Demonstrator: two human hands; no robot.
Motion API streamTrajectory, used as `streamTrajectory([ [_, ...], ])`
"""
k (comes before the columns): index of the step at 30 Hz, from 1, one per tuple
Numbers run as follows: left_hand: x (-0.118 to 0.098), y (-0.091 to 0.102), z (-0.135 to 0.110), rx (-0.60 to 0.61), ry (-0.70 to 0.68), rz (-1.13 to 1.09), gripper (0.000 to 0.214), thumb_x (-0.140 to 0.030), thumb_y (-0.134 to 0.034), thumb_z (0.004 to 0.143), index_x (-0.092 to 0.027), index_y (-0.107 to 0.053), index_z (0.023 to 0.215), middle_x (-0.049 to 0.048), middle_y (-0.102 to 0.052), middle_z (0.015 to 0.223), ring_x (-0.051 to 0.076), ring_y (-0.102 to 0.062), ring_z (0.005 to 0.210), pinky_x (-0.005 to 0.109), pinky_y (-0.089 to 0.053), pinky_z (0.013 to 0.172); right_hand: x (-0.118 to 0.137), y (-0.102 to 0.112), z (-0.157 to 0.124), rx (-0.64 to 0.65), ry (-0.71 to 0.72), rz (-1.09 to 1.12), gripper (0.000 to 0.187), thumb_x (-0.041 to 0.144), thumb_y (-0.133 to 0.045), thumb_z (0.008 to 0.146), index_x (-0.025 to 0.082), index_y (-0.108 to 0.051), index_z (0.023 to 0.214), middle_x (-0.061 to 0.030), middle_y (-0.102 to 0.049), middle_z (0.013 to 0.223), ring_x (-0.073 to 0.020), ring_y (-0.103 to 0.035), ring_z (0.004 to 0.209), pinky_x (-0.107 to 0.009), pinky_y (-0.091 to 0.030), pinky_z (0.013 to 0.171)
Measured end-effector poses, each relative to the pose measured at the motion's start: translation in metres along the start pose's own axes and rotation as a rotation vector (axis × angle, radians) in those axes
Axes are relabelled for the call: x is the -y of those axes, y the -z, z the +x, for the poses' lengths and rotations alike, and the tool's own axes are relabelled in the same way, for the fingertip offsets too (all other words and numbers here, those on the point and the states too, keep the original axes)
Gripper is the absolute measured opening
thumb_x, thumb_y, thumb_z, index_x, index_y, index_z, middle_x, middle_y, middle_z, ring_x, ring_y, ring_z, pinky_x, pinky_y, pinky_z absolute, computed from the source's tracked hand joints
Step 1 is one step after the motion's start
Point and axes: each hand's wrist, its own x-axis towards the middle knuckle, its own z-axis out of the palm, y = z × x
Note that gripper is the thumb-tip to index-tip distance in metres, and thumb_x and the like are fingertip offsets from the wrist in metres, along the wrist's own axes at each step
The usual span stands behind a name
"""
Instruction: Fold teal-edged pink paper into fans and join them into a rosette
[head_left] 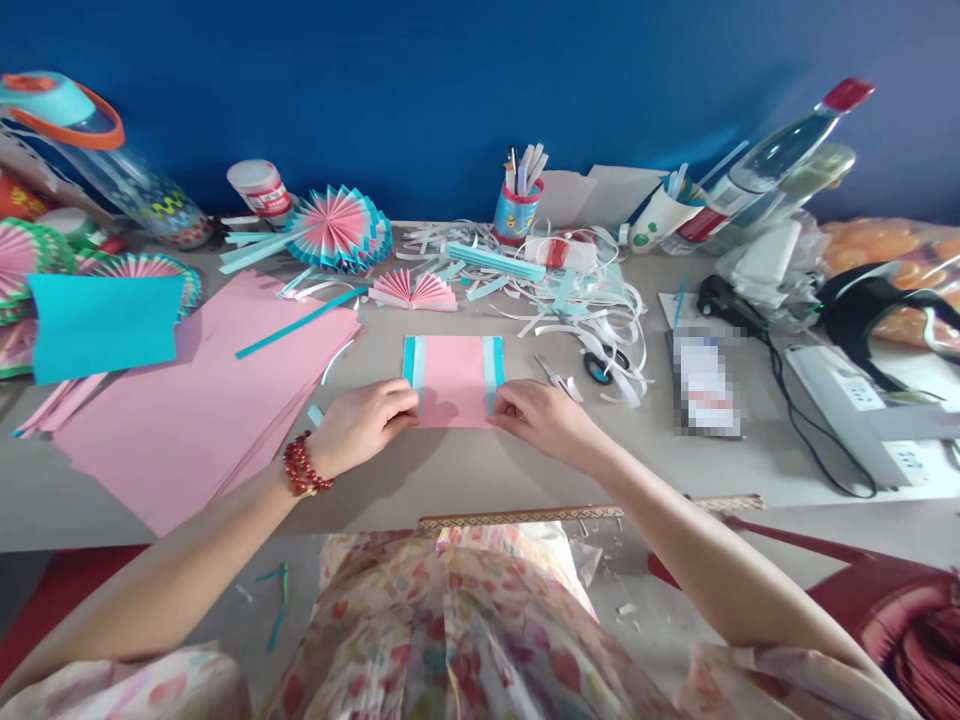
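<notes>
A pink sheet of paper [454,375] lies flat on the table in front of me, with blue and pale strips along its left and right sides. My left hand [371,415], with red beads on the wrist, has its fingers curled on the sheet's lower left edge. At the lower right edge, my right hand [536,415] grips in the same way, thumb and fingers pressed together. Just beyond the sheet sits a small pleated pink fan [412,290]. Scissors [559,378] with dark blue handles lie to the right, partly under paper scraps.
Large pink sheets [202,400] and a blue sheet [109,325] lie at left. A folded paper rosette [337,230], a pen cup [517,210] and tangled white strips [600,300] line the back. A phone [705,385], bottle [780,150] and power strip [862,400] are at right.
</notes>
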Motion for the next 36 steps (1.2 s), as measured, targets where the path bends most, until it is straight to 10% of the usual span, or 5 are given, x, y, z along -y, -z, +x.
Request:
streamTrajectory([
  [16,-0.004,-0.008,-0.010,-0.100,-0.024,0.058,0.016,-0.023,-0.045,0.099,-0.021,-0.058,0.091,0.0022,-0.059,0.093,0.017,-0.058,0.082,0.028,-0.042,0.071,-0.002,-0.016,-0.015,-0.123,0.125,-0.275,0.021,0.025,-0.044,0.101,0.020,-0.063,0.093,-0.0071,-0.064,0.096,-0.0200,-0.057,0.088,-0.029,-0.040,0.078],
  [21,-0.003,-0.015,-0.020,-0.206,-0.076,0.164,0.023,-0.014,-0.044,0.097,-0.021,-0.063,0.108,0.0076,-0.062,0.110,0.022,-0.056,0.100,0.038,-0.046,0.088,-0.002,-0.022,-0.019,-0.185,0.231,-0.455,0.022,0.016,-0.046,0.099,0.023,-0.066,0.102,-0.0069,-0.065,0.104,-0.0209,-0.054,0.091,-0.032,-0.039,0.077],
  [27,0.005,-0.007,-0.025,-0.048,-0.307,0.273,0.051,-0.010,-0.036,0.099,-0.033,-0.045,0.143,-0.0010,-0.047,0.150,0.022,-0.031,0.143,0.047,-0.024,0.118,0.007,-0.017,-0.026,-0.176,0.367,-0.501,0.025,0.014,-0.046,0.098,0.021,-0.067,0.112,-0.0070,-0.069,0.101,-0.0223,-0.055,0.093,-0.036,-0.040,0.082],
  [36,0.008,-0.001,-0.035,0.084,-0.355,0.232,0.096,-0.076,-0.046,0.082,-0.025,-0.013,0.156,0.0086,-0.029,0.159,0.030,-0.019,0.149,0.056,-0.004,0.121,0.014,-0.029,-0.050,-0.169,0.172,-0.377,0.037,0.022,-0.051,0.096,0.021,-0.058,0.132,-0.0082,-0.067,0.120,-0.0260,-0.057,0.107,-0.041,-0.044,0.090],
])
